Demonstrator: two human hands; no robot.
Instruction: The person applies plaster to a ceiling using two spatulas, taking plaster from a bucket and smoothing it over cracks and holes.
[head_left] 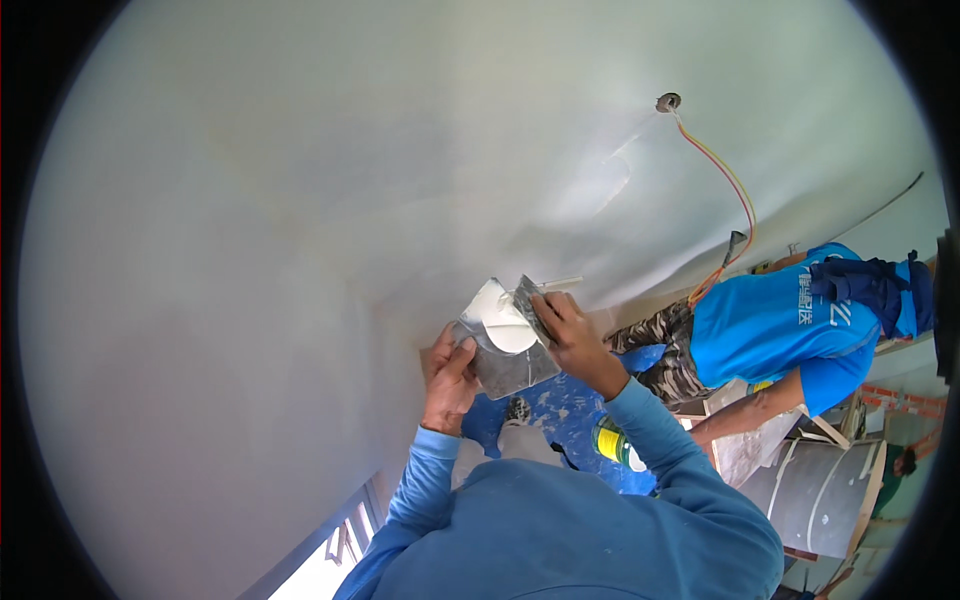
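Observation:
My left hand (450, 376) grips the left side of a flat grey plastering plate (515, 372), its thumb on top. A smooth mound of white putty (503, 322) lies on the plate, spread toward its far corner. In my right hand (574, 338) is a putty knife (531, 306) with a broad grey blade. The blade stands tilted at the right edge of the putty; whether it touches the plate is hard to tell. Its handle is mostly hidden by my fingers.
A pale plastered surface (250, 200) fills the far side and left. Red and yellow wires (738, 185) hang from a round hole (668, 102). A co-worker in a blue shirt (770, 320) is at right. A green and yellow bucket (615, 443) stands on blue floor sheeting (575, 410).

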